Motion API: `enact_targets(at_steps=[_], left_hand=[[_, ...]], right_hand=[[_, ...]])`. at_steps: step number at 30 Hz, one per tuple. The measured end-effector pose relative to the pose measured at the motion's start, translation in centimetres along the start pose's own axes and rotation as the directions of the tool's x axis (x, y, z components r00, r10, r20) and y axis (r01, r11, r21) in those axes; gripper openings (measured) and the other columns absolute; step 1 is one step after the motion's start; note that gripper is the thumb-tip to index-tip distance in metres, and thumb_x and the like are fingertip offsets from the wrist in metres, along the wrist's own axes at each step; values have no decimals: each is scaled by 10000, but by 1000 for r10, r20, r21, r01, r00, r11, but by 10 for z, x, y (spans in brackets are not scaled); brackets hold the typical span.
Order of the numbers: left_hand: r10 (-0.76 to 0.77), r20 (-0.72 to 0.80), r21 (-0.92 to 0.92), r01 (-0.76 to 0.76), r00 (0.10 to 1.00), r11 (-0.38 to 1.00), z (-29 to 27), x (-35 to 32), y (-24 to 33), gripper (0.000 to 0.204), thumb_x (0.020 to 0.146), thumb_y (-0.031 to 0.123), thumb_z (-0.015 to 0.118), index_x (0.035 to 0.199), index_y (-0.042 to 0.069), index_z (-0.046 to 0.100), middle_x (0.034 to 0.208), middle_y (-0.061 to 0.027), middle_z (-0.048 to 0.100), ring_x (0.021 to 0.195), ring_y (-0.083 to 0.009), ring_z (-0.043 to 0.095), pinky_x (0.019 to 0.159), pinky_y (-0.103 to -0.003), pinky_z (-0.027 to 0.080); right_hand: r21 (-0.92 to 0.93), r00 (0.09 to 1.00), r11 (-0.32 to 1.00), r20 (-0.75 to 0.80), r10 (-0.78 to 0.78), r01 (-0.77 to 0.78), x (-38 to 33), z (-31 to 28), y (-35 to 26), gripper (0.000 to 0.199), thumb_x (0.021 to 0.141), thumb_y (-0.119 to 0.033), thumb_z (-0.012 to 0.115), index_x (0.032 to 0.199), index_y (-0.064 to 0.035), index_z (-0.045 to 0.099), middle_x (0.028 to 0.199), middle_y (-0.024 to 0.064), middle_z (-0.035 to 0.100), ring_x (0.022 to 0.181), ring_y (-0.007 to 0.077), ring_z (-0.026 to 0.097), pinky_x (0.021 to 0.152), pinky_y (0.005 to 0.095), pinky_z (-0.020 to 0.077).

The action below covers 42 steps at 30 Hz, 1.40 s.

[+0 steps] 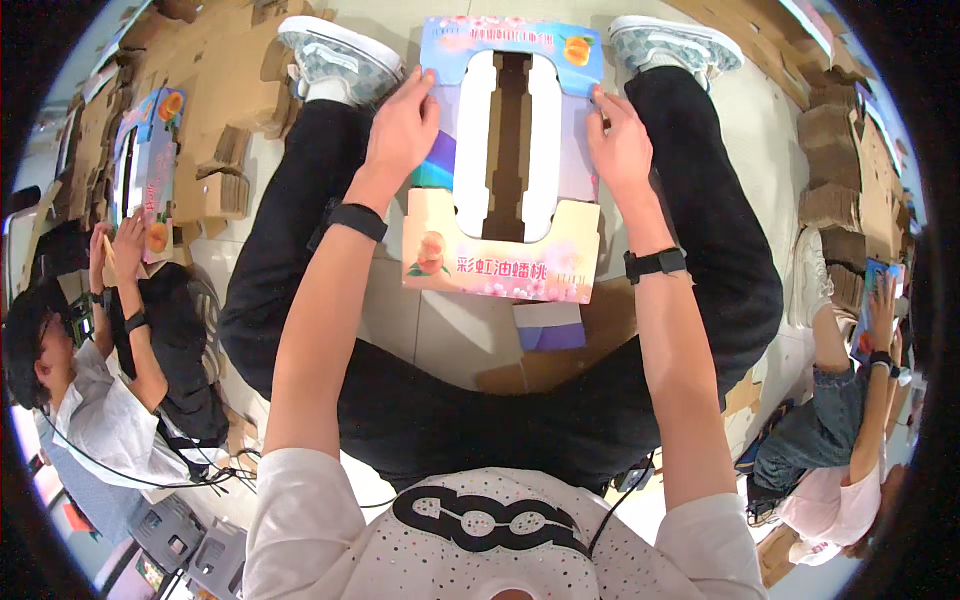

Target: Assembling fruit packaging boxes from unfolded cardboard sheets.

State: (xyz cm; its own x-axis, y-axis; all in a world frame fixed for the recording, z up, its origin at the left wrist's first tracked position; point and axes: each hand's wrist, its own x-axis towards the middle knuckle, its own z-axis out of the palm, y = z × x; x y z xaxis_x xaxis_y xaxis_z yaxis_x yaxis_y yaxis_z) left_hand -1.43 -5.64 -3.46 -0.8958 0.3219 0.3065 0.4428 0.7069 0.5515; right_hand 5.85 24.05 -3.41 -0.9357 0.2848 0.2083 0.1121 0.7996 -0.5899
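Observation:
A colourful cardboard fruit box (pixel 503 270) lies between my legs, printed with peaches and blossoms in blue, purple and cream. White inner flaps (pixel 478 150) frame a long opening in its top, through which brown cardboard shows. My left hand (pixel 405 128) grips the box's left side near the far corner, thumb and fingertips at the edge. On the opposite side my right hand (pixel 620 140) holds the right edge near its far corner, fingers bent. The undersides of both grips are partly hidden.
A small white-and-purple piece (pixel 550 327) lies by the box's near edge. Flattened brown cardboard (pixel 230 70) spreads at the left, with folded cardboard stacks (pixel 835 165) at the right. One person (pixel 110 390) sits left and another (pixel 830 460) right, each handling a similar box.

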Motion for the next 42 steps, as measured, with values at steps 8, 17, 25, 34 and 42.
enact_targets(at_steps=[8,17,25,34,42], left_hand=[[-415,187,-353,456,890,817,-22,-1,38,674,988,285,512,1527,-24,250,1546,-275,313,1388,-348,417,1111,-363,353],[-635,304,-568,670,710,478,-35,-79,35,650,989,365,507,1511,22,330,1400,-160,519,1263,-221,498,1026,-372,412],[-659,488,-589,773,573,237,-16,-103,36,489,1010,372,449,1270,-30,550,1166,-116,638,1066,-192,608,947,-326,454],[-650,496,-866,380,576,-324,-72,-94,47,783,975,537,332,1493,-49,308,1571,-244,248,1465,-355,228,1181,-485,209],[-571,539,-829,267,619,-492,-76,-89,33,689,1011,449,321,1479,-56,318,1540,-238,319,1451,-341,281,1179,-505,213]], right_hand=[[179,984,982,177,30,-62,-23,-22,3,804,886,-367,667,1540,-92,288,1288,292,547,1089,349,631,945,389,497],[522,813,628,307,494,-578,-75,-34,-14,794,901,-377,668,1492,34,333,1380,214,529,1201,254,571,987,350,452],[583,676,343,608,417,-736,-104,-25,-25,719,896,-337,683,1438,37,393,1303,176,579,1141,236,590,956,348,477],[634,688,293,567,454,-716,-94,-33,-33,838,831,-295,737,1469,47,315,1282,195,573,1099,249,611,906,348,509],[448,724,569,415,550,-689,-89,-24,-36,798,817,-331,692,1437,67,387,1233,216,595,1074,241,622,891,326,498]])
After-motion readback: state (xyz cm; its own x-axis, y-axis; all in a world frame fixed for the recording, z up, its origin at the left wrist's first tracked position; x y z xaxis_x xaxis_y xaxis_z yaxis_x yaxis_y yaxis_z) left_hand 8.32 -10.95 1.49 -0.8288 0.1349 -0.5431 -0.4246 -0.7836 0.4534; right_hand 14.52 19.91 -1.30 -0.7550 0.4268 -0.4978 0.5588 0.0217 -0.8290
